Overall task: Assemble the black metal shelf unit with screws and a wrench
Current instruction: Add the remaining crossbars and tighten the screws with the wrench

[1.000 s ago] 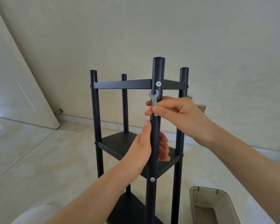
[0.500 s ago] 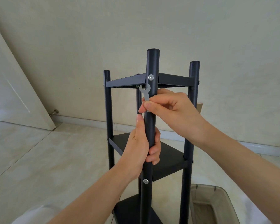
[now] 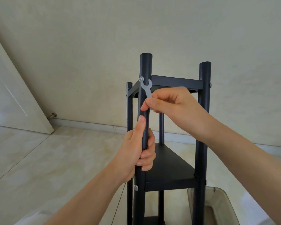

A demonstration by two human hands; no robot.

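1. The right hand (image 3: 173,108) pinches the lower end of a small pale wrench (image 3: 147,88) between thumb and forefinger, the other fingers curled behind; the tool stands nearly upright in front of the near post (image 3: 144,98).
2. The wrench's open forked head points up and sits just below and right of a silver screw (image 3: 141,78) on that post; the head looks just clear of the screw, though blur makes this hard to judge.
3. The left hand (image 3: 139,151) grips the near post lower down, fingers wrapped round it and the thumb laid straight up along its left side.
4. The near post belongs to the black metal shelf unit (image 3: 169,168), which stands upright with 4 round posts; a top frame rail (image 3: 177,82) runs from the near post to the right post (image 3: 201,127).
5. A black middle shelf (image 3: 170,166) spans the posts below the left hand, and a second screw (image 3: 136,187) shows on the near post at that level.
6. Right of the unit's lower part sits a translucent bin (image 3: 221,202) on the pale tiled floor (image 3: 47,159).
7. Left of the unit, a white door (image 3: 15,103) leans open against the beige wall (image 3: 104,46), with a doorstop (image 3: 53,115) at its base.
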